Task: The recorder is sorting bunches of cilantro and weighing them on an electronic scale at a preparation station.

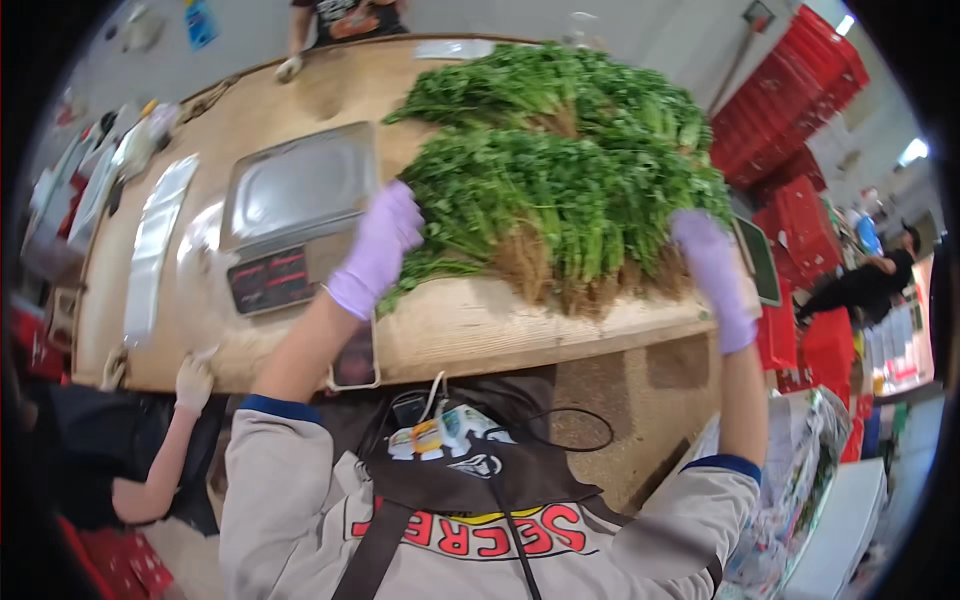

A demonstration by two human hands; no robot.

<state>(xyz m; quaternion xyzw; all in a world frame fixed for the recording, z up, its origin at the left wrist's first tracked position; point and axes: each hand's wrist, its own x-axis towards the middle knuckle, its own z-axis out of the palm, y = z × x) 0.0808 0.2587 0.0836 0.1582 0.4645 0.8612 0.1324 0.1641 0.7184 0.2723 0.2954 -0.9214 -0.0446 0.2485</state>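
Note:
A thick heap of leafy greens with stalks and brown roots lies on the wooden table in front of me, its roots toward my side. My left hand, in a purple glove, is at the heap's left edge against the leaves. Its fingers look curled, and what may be in them is hidden. My right hand, also purple-gloved, is at the heap's right end beside the roots and is smeared by motion. A weighing scale with a metal tray and a dark display panel stands left of my left hand.
Clear plastic sheets lie on the table's left. A phone-like dark device rests at the near edge. Gloved co-workers' hands show at left and at the far edge. Red crates are stacked at right.

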